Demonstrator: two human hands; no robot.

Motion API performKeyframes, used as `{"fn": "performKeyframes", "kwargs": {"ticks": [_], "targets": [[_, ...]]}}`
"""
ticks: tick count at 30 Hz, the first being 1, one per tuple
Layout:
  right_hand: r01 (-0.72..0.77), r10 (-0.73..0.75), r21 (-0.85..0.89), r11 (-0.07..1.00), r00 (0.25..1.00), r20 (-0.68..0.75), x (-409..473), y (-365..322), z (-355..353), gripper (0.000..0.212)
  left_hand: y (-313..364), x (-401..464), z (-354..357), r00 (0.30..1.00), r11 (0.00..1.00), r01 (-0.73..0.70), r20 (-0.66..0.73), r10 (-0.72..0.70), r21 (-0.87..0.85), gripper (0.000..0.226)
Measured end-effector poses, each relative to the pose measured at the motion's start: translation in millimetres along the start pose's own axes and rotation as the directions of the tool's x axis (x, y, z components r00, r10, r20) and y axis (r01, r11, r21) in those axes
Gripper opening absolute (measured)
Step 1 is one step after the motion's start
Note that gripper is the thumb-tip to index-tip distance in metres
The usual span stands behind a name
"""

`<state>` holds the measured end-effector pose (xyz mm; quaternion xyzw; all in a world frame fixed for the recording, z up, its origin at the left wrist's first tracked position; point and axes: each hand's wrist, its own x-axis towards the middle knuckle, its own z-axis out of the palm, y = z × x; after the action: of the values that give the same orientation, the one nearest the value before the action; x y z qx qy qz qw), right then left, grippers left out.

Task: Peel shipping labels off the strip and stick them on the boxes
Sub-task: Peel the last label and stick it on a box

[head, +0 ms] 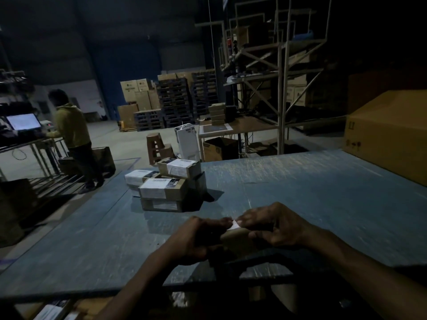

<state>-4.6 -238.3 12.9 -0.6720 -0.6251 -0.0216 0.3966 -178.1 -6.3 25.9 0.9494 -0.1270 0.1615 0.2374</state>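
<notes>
Both hands meet low in the middle of the frame: left hand [203,236] grips the brown strip [233,236] lying crosswise, right hand [275,227] pinches the white label [235,225] corner between them. Labelled boxes [166,188] sit stacked further up the table [300,192], left of centre, so the left hand's nearer.

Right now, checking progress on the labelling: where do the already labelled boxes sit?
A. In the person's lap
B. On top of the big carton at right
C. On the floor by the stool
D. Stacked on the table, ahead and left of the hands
D: the labelled boxes are piled on the table, beyond the left hand and right hand.
</notes>
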Motion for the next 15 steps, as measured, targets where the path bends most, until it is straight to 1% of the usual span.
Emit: {"fn": "performKeyframes", "kwargs": {"ticks": [3,5,7,8,9,10,11,12,13,14,15], "targets": [[0.02,-0.024,-0.055,0.998,0.996,-0.082,-11,6,11,0.044,-10,-2,8,0.996,0.996,-0.085,-0.033,0.086,0.033,0.054],[0.032,-0.044,-0.074,0.997,0.986,-0.163,-16,6,16,0.038,-18,-4,16,0.988,0.989,-0.123,-0.085,0.13,0.085,0.055],[0.057,-0.079,-0.094,0.994,0.966,-0.246,-18,0,20,0.032,-19,-7,26,0.96,0.977,-0.159,-0.21,0.187,0.145,0.047],[0.079,-0.107,-0.111,0.991,0.955,-0.276,-18,-3,20,0.029,-17,-9,29,0.931,0.975,-0.176,-0.297,0.21,0.137,0.038],[0.107,-0.142,-0.132,0.985,0.947,-0.287,-18,-5,20,0.025,-13,-11,31,0.9,0.978,-0.191,-0.384,0.207,0.082,0.028],[0.146,-0.19,-0.173,0.974,0.941,-0.279,-18,-6,20,0.022,-11,-12,31,0.87,0.981,-0.195,-0.461,0.173,-0.001,0.02],[0.193,-0.253,-0.235,0.953,0.932,-0.259,-18,-5,20,0.019,-7,-11,29,0.846,0.982,-0.167,-0.523,0.097,-0.088,0.019],[0.241,-0.315,-0.299,0.923,0.92,-0.231,-18,-4,21,0.019,-4,-9,25,0.83,0.978,-0.1,-0.558,-0.02,-0.185,0.026],[0.28,-0.361,-0.339,0.898,0.91,-0.204,-19,-2,23,0.02,-2,-7,20,0.822,0.953,0.004,-0.541,-0.176,-0.304,0.033],[0.311,-0.393,-0.361,0.879,0.902,-0.178,-18,-1,25,0.02,-3,-3,15,0.821,0.891,0.127,-0.457,-0.341,-0.436,0.04],[0.338,-0.419,-0.376,0.863,0.894,-0.157,-17,-1,28,0.018,-6,1,9,0.832,0.793,0.258,-0.29,-0.473,-0.552,0.047]]}}
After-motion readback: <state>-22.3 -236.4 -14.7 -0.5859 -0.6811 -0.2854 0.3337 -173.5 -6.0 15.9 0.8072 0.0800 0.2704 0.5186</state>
